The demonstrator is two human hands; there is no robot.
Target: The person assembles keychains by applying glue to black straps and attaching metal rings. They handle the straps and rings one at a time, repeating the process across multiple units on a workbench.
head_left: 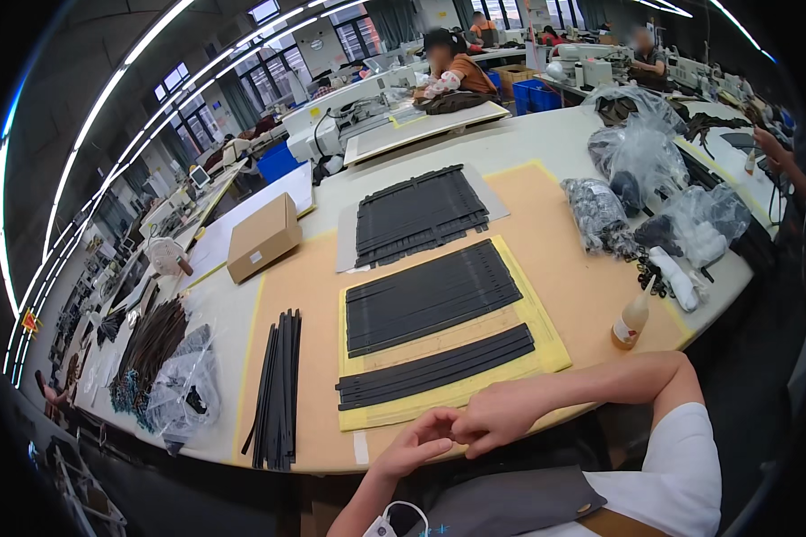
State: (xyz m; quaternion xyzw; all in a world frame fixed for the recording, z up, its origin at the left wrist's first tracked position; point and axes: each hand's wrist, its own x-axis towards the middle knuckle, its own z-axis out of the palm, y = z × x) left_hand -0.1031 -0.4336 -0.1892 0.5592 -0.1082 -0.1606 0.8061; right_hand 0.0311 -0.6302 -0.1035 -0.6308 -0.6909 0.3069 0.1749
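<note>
My left hand (414, 445) and my right hand (495, 419) meet at the near edge of the table, fingertips touching each other. Whether they pinch anything small I cannot tell. Just beyond them lies a yellow sheet (546, 345) carrying two groups of flat black strips (434, 367), the larger group (430, 295) farther back. Another batch of black strips (419, 215) rests on a grey sheet behind that. A loose bundle of long black strips (278, 389) lies to my left on the tan table mat (313, 277).
A small glue bottle (631, 320) stands right of the yellow sheet. Clear plastic bags of dark parts (640, 157) crowd the right side. A cardboard box (261, 237) sits far left, with more bagged straps (166, 367) at the left edge. Other people work at sewing machines behind.
</note>
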